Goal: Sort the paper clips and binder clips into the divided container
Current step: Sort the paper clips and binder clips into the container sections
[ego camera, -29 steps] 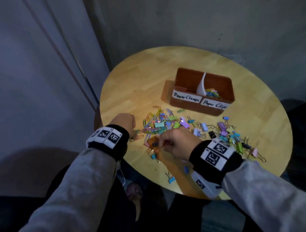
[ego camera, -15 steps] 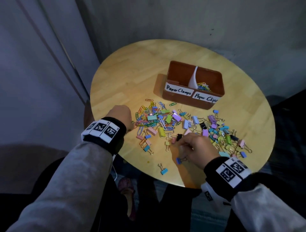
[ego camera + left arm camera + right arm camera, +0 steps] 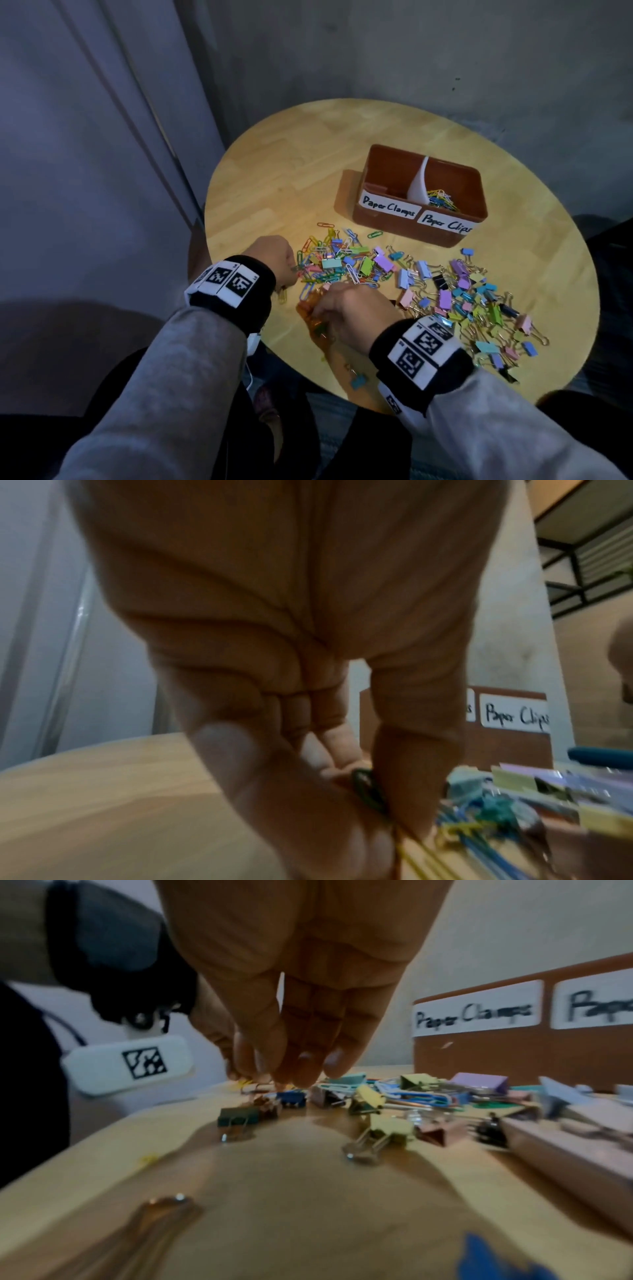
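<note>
Our right hand [image 3: 346,308] has slid left, fingers gathered over the clips; our left hand [image 3: 308,750] pinches a dark green paper clip [image 3: 368,791]. Few clips fill the brown divided container [image 3: 387,224]; most remain on the round wooden table [image 3: 284,178].

"paper clamps" and "paper clips" labels on container [image 3: 383,222]

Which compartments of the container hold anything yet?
Only the Paper Clips compartment: the head view shows coloured clips against the white divider. The visible part of the Paper Clamps compartment looks empty; its floor is partly hidden.
</note>
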`<state>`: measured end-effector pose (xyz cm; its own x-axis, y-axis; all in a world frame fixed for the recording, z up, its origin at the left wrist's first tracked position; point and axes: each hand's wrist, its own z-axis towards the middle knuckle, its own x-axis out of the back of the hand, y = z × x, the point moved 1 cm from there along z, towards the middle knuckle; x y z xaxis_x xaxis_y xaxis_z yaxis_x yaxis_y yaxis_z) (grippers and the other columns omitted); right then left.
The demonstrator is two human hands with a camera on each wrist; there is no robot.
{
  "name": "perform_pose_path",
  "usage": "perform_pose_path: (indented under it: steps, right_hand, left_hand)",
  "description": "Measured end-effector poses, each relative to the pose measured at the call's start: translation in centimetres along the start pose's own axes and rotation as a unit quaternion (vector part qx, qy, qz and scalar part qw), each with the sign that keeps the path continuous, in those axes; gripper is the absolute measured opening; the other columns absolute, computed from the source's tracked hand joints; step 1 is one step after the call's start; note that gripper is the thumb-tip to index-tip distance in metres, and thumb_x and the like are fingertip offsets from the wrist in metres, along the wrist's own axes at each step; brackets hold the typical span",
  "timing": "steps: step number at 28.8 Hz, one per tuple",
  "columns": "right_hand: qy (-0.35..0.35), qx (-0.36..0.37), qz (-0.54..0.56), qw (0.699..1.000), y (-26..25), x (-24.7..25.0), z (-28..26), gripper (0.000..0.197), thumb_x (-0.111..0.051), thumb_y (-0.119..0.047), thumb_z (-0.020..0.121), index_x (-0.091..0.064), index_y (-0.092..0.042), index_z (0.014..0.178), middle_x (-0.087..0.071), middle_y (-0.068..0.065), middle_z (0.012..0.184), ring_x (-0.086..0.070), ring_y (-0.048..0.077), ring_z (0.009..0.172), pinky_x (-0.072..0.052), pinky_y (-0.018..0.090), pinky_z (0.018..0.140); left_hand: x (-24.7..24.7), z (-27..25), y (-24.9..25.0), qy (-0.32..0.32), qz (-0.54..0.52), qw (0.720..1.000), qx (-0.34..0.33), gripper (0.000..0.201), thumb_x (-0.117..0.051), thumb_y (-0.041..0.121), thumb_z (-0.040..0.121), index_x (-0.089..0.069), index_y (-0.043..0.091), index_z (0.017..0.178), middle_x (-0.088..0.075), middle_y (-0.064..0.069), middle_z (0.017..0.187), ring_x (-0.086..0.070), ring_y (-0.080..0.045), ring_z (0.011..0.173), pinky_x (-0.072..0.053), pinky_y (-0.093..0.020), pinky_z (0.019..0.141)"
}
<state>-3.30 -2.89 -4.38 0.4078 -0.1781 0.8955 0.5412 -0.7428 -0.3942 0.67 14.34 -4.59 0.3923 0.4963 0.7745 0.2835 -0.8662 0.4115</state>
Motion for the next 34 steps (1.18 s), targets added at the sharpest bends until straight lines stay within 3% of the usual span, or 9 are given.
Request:
perform_pose_path:
  steps: [4, 10, 13, 16, 19, 22, 26, 29, 34]
  right_hand:
    - [-0.045, 0.019, -0.051, 0.998, -0.2, 0.0, -0.4, 0.032, -0.051, -0.013, 0.09, -0.068, -0.029, 0.112, -0.062, -0.004, 0.111, -0.057, 0.02, 0.105, -0.05, 0.036, 0.086]
    - [0.007, -0.052, -0.037, 0.998, 1.0, 0.6, -0.9, 0.03, -0.045, -0.021, 0.093, -0.068, -0.028, 0.111, -0.064, -0.005, 0.109, -0.059, 0.018, 0.103, -0.048, 0.029, 0.082]
    - [0.041, -0.062, -0.037, 0.997, 1.4, 0.8, 1.0, 0.02, -0.049, -0.021, 0.094, -0.068, -0.024, 0.1, -0.063, -0.004, 0.1, -0.061, 0.019, 0.095, -0.046, 0.027, 0.074]
    - [0.056, -0.086, -0.06, 0.993, 1.8, 2.0, 3.7, 0.017, -0.053, -0.016, 0.089, -0.066, -0.02, 0.1, -0.061, 0.0, 0.104, -0.06, 0.021, 0.097, -0.043, 0.026, 0.072]
    - [0.018, -0.081, -0.079, 0.993, 1.7, 2.9, 6.2, 0.039, -0.068, -0.009, 0.077, -0.061, -0.021, 0.114, -0.057, 0.002, 0.114, -0.056, 0.026, 0.105, -0.051, 0.035, 0.082]
    - [-0.07, -0.037, -0.116, 0.99, 1.0, 3.1, 7.9, 0.068, -0.073, 0.0, 0.07, -0.049, -0.02, 0.131, -0.051, 0.004, 0.128, -0.048, 0.028, 0.117, -0.05, 0.044, 0.09]
    - [-0.147, 0.014, -0.192, 0.97, 0.0, 3.5, 9.0, 0.077, -0.073, 0.002, 0.07, -0.045, -0.022, 0.137, -0.048, 0.003, 0.135, -0.043, 0.029, 0.117, -0.048, 0.045, 0.087]
    - [-0.165, 0.052, -0.215, 0.961, -0.5, 3.5, 9.2, 0.062, -0.061, -0.001, 0.081, -0.047, -0.023, 0.137, -0.049, 0.006, 0.134, -0.042, 0.03, 0.118, -0.044, 0.045, 0.093]
    - [-0.122, 0.082, -0.27, 0.952, -1.5, 2.7, 8.9, 0.025, -0.051, -0.002, 0.086, -0.061, -0.007, 0.108, -0.056, 0.011, 0.113, -0.048, 0.031, 0.107, -0.041, 0.043, 0.092]
  left_hand:
    - [0.4, 0.7, -1.3, 0.0, -0.154, 0.988, 0.011, 0.012, -0.068, 0.007, 0.086, -0.066, 0.009, 0.074, -0.062, -0.005, 0.061, -0.059, -0.018, 0.054, -0.052, -0.03, 0.06]
    - [0.8, 1.5, -1.3, 0.025, -0.374, 0.924, 0.077, 0.02, -0.053, 0.015, 0.097, -0.056, 0.012, 0.078, -0.052, -0.007, 0.061, -0.066, -0.029, 0.063, -0.057, -0.048, 0.076]
    - [1.4, 1.2, -0.4, 0.014, -0.431, 0.895, 0.114, 0.022, -0.039, 0.021, 0.098, -0.05, 0.01, 0.081, -0.044, -0.008, 0.078, -0.052, -0.024, 0.055, -0.056, -0.04, 0.067]
    - [1.6, 1.1, 0.0, 0.009, -0.41, 0.905, 0.113, 0.036, -0.042, 0.039, 0.097, -0.043, 0.012, 0.073, -0.037, -0.004, 0.064, -0.036, -0.021, 0.05, -0.041, -0.029, 0.05]
    - [1.4, 1.7, -0.4, 0.035, -0.318, 0.943, 0.091, 0.042, -0.046, 0.04, 0.098, -0.037, 0.014, 0.066, -0.033, -0.004, 0.058, -0.028, -0.02, 0.047, -0.026, -0.026, 0.049]
    - [1.2, 2.4, -1.2, 0.059, -0.222, 0.97, 0.082, 0.037, -0.042, 0.027, 0.099, -0.044, 0.012, 0.066, -0.044, -0.009, 0.065, -0.042, -0.029, 0.054, -0.032, -0.03, 0.058]
    - [0.8, 3.3, -2.2, 0.089, -0.165, 0.979, 0.077, 0.037, -0.047, 0.022, 0.1, -0.059, -0.003, 0.075, -0.065, -0.02, 0.091, -0.062, -0.037, 0.091, -0.044, -0.038, 0.069]
    - [1.4, 3.3, -2.5, 0.113, -0.121, 0.983, 0.083, 0.035, -0.052, 0.02, 0.098, -0.059, 0.0, 0.069, -0.068, -0.023, 0.09, -0.063, -0.036, 0.085, -0.049, -0.04, 0.071]
    - [2.1, 2.7, -2.2, 0.104, -0.11, 0.984, 0.09, 0.026, -0.042, 0.01, 0.098, -0.066, -0.002, 0.097, -0.065, -0.019, 0.097, -0.062, -0.034, 0.092, -0.051, -0.041, 0.079]
